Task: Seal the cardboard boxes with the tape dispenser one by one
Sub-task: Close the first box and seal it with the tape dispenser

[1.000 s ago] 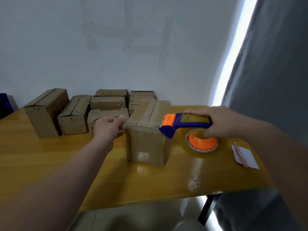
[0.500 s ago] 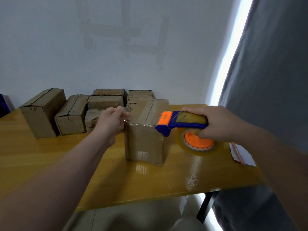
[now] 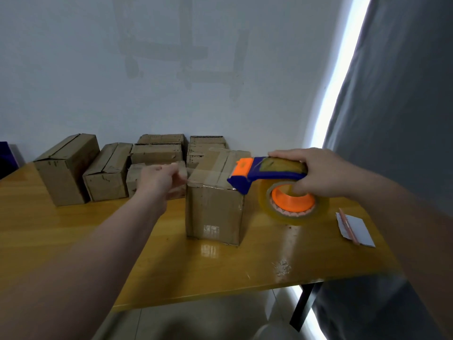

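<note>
Mid-seal on the front cardboard box (image 3: 215, 212): right grip (image 3: 316, 174) holds the tape dispenser (image 3: 257, 171), left grip (image 3: 159, 179) pinches the tape (image 3: 210, 178) stretched over the box top; next, I reckon, press and cut.

Left hand (image 3: 159, 179) is motion-blurred, so we can't tell what its fingers (image 3: 180, 171) pinch. It covers part of the small box (image 3: 133, 179) behind it. Front box (image 3: 215, 209) hides the lower part of a back-row box (image 3: 204, 146). We can't read the label (image 3: 211, 229) on the front box. Blue object (image 3: 6, 155) at the table's (image 3: 73, 236) far left edge is cut by the frame. Right forearm (image 3: 392, 204) hides the near right corner.
</note>
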The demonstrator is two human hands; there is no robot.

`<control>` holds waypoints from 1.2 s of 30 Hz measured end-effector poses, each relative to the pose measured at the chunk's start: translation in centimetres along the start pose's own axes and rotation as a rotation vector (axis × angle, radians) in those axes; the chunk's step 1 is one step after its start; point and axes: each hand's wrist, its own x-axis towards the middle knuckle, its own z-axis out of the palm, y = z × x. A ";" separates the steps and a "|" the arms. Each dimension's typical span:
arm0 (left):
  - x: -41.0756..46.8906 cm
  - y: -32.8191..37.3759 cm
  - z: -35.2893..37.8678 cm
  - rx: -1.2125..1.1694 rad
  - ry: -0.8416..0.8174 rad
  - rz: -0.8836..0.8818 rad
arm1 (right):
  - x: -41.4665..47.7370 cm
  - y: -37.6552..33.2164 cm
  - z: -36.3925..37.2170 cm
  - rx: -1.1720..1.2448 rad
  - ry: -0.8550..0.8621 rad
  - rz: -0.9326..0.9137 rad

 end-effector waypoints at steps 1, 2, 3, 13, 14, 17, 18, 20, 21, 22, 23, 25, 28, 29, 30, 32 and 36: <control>0.2 -0.3 -0.2 0.021 0.016 -0.012 | 0.1 -0.1 0.2 -0.052 0.000 -0.004; 0.4 -0.6 -0.4 0.040 0.020 -0.028 | 0.2 0.0 0.3 -0.077 0.001 -0.004; 0.6 -0.8 -0.6 0.053 0.019 -0.046 | 0.3 0.0 0.4 -0.089 0.001 -0.003; 1.6 -1.7 -1.2 0.117 0.017 -0.054 | 1.2 -0.3 0.9 -0.163 -0.024 -0.002; 1.7 -2.1 -1.2 0.132 0.012 -0.057 | 1.3 -0.2 1.1 -0.168 -0.034 0.001; 1.6 -3.3 -0.8 0.171 0.004 -0.063 | 1.2 0.2 1.6 -0.118 -0.038 0.007; 1.6 -3.6 -0.6 0.173 -0.008 -0.081 | 1.2 0.5 1.8 -0.095 -0.038 0.009; 1.5 -3.8 -0.2 0.179 -0.046 -0.118 | 1.0 0.8 1.9 -0.061 -0.044 0.023; 1.5 -3.8 -0.2 0.199 -0.061 -0.127 | 1.0 0.8 2.0 -0.049 -0.050 0.030; 1.5 -3.9 -0.2 0.236 -0.072 -0.130 | 0.9 0.9 2.0 -0.040 -0.056 0.035; 1.6 -3.9 -0.3 0.293 -0.087 -0.132 | 0.9 1.0 2.0 -0.035 -0.059 0.038; 1.4 -4.3 -0.7 0.422 -0.134 -0.146 | 0.8 1.1 2.0 -0.030 -0.063 0.042; 1.1 -4.7 -1.0 0.427 -0.115 -0.067 | 0.7 1.1 2.1 -0.020 -0.059 0.048; 1.0 -4.4 -0.8 0.363 -0.079 -0.012 | 0.7 1.2 2.2 -0.013 -0.057 0.047; 0.8 -4.0 -0.6 0.275 -0.048 0.030 | 0.7 1.3 2.3 -0.007 -0.053 0.045; 0.1 -3.0 0.1 0.104 -0.037 0.031 | 0.7 1.4 2.5 0.005 -0.047 0.046; -1.4 -2.9 0.6 0.049 -0.129 -0.039 | 0.6 1.5 2.5 0.012 -0.058 0.046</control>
